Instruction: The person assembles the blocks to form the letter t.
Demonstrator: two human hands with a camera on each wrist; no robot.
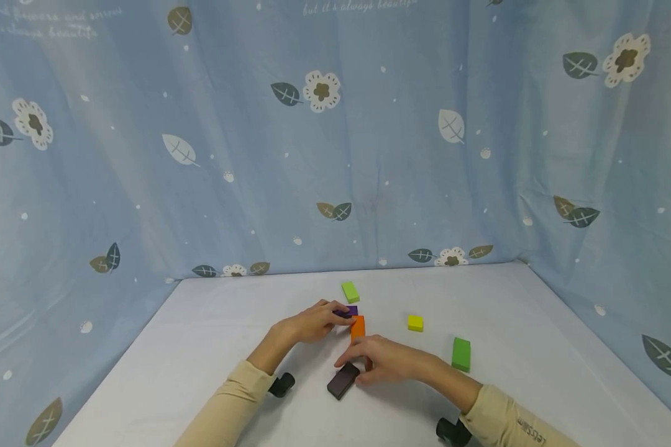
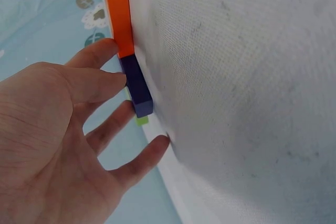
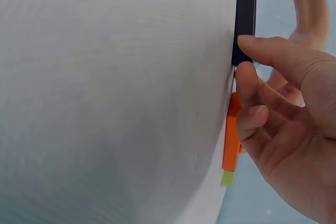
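Observation:
My left hand (image 1: 316, 321) is over the purple block (image 2: 137, 86), its thumb and fingers round the sides. One fingertip lies at the orange block (image 2: 119, 17), whose end meets the purple one. In the left wrist view the lowest finger reaches the white tabletop. Nearer the body, my right hand (image 1: 388, 360) pinches the far end of a black block (image 1: 343, 380) between thumb and index finger. This block lies slantwise, apart from the orange block (image 1: 358, 328). The right hand's other fingers are curled in, as the right wrist view shows.
A lime block (image 1: 350, 292) lies just beyond the purple one. To the right are a small yellow block (image 1: 415, 323) and a green block (image 1: 461, 354), the latter close beside the right forearm. Blue patterned curtain (image 1: 369, 155) rises behind the white table (image 1: 229, 310) and along both sides.

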